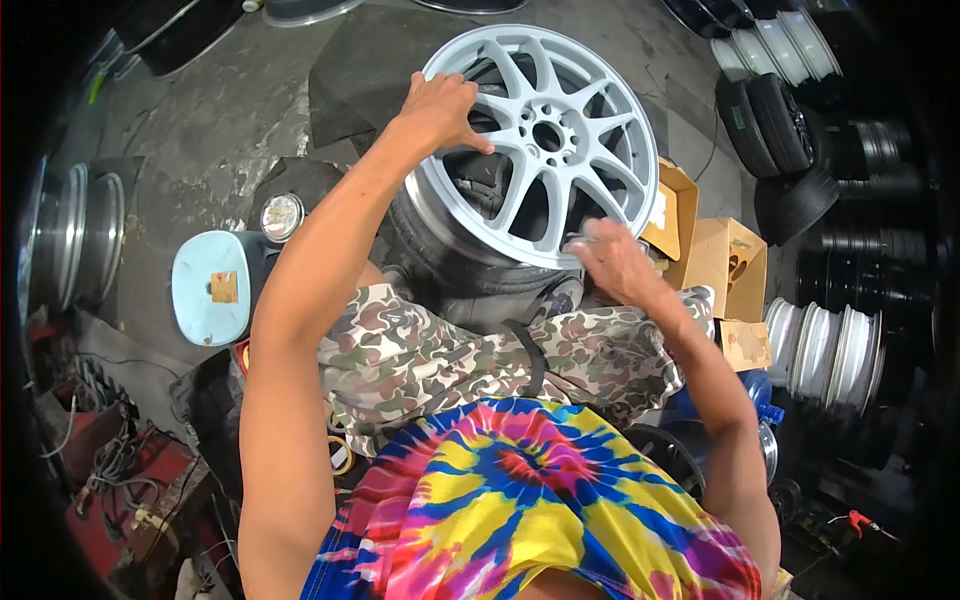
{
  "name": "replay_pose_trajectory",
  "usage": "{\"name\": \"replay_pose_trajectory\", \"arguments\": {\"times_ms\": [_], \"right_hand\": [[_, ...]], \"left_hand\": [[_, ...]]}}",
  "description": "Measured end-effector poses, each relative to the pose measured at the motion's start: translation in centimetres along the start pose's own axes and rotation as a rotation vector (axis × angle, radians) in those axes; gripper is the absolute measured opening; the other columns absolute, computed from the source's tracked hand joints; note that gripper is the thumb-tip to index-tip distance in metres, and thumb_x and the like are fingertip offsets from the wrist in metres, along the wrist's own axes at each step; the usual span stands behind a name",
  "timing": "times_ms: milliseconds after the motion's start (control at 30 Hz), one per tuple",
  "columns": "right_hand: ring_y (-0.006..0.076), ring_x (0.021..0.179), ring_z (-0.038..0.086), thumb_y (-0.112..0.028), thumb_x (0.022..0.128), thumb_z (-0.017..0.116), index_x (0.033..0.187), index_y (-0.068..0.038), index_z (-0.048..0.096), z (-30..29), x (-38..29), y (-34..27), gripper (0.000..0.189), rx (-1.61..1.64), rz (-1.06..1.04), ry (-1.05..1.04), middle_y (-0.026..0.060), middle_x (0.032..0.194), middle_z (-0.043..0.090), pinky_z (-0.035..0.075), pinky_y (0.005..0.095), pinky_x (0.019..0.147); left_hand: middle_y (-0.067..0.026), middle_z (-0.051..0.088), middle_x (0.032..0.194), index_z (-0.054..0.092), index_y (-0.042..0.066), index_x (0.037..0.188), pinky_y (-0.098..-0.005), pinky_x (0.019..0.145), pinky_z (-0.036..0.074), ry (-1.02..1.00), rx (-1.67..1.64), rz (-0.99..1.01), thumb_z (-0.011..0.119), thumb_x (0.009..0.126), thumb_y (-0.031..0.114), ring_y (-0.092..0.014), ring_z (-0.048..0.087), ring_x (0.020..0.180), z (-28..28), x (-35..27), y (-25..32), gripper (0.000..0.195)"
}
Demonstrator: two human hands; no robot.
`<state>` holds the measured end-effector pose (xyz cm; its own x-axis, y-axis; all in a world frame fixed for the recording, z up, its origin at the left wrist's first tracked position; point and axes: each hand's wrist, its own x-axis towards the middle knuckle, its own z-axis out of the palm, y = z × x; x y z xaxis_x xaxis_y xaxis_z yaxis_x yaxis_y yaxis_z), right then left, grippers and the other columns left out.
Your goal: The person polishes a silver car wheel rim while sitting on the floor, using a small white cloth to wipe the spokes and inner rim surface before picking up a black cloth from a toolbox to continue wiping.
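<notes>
A light grey multi-spoke alloy wheel (509, 135) lies face up before me, slightly tilted, on top of a black tyre (420, 232). My left hand (442, 112) grips the wheel's left edge, fingers over the outer lip and thumb on a spoke. Blurred by motion, my right hand (615, 259) is at the near right part of the lip. Something small and pale shows at its fingertips, too blurred to name. The wheel's centre bore and bolt holes are uncovered.
Cardboard boxes (709, 255) stand close on the right. At left are a pale blue-topped stool (206, 262) and a round tin (283, 217). Several rims (825, 352) and tyres (757, 127) line the right side. Cables (120, 465) lie on red equipment at lower left.
</notes>
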<state>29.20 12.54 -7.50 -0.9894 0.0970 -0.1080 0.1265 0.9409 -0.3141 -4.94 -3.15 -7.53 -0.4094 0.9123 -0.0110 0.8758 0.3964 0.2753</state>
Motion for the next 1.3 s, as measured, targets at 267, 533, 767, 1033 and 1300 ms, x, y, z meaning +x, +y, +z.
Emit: {"name": "replay_pose_trajectory", "arguments": {"times_ms": [267, 533, 767, 1033, 1300], "right_hand": [[0.0373, 0.099, 0.060, -0.026, 0.104, 0.061, 0.088, 0.002, 0.070, 1.2, 0.4, -1.1, 0.033, -0.028, 0.003, 0.068, 0.0191, 0.099, 0.064, 0.047, 0.0494, 0.086], [0.0323, 0.104, 0.067, -0.028, 0.101, 0.060, 0.089, 0.000, 0.071, 0.1, -0.3, 3.5, 0.033, -0.709, -0.424, 0.251, 0.0186, 0.104, 0.071, 0.051, 0.0466, 0.080], [0.0325, 0.086, 0.070, -0.029, 0.102, 0.059, 0.077, -0.003, 0.067, -4.1, 1.1, 3.2, 0.036, -0.543, 0.053, -0.101, 0.0207, 0.085, 0.069, 0.053, 0.0457, 0.074], [0.0438, 0.086, 0.066, -0.026, 0.106, 0.056, 0.084, 0.006, 0.068, -4.1, 0.4, -3.7, 0.040, 0.032, 0.122, -0.093, 0.0248, 0.090, 0.066, 0.050, 0.0510, 0.082], [0.0366, 0.092, 0.069, -0.032, 0.104, 0.060, 0.080, 0.002, 0.074, -2.3, -1.2, 3.1, 0.044, -0.448, 0.031, 0.084, 0.0198, 0.101, 0.071, 0.053, 0.0462, 0.085]], "left_hand": [[-0.0152, 0.066, 0.132, 0.065, 0.003, 0.136, -0.0539, 0.105, 0.040, 0.050, 0.018, -0.023, 0.088, 0.066, 0.068, -0.031, 0.058, 0.130, 0.8, -0.1, -0.1, 0.098], [-0.0155, 0.066, 0.133, 0.065, 0.004, 0.139, -0.0560, 0.107, 0.041, 0.075, 0.004, -0.026, 0.085, 0.066, 0.072, -0.031, 0.057, 0.132, 0.4, 0.3, -0.3, 0.102], [-0.0151, 0.067, 0.132, 0.066, 0.004, 0.138, -0.0539, 0.105, 0.041, 0.042, 0.009, -0.047, 0.083, 0.069, 0.073, -0.031, 0.058, 0.130, -0.1, -0.1, -0.4, 0.099], [-0.0144, 0.073, 0.115, 0.075, 0.004, 0.117, -0.0566, 0.102, 0.042, 0.168, -0.066, -0.005, 0.086, 0.070, 0.068, -0.032, 0.065, 0.119, 1.0, -0.1, -1.0, 0.080], [-0.0170, 0.068, 0.132, 0.066, 0.004, 0.139, -0.0525, 0.105, 0.042, -0.004, -0.008, -0.048, 0.081, 0.070, 0.075, -0.032, 0.059, 0.130, -0.7, 0.4, 0.0, 0.100]]}}
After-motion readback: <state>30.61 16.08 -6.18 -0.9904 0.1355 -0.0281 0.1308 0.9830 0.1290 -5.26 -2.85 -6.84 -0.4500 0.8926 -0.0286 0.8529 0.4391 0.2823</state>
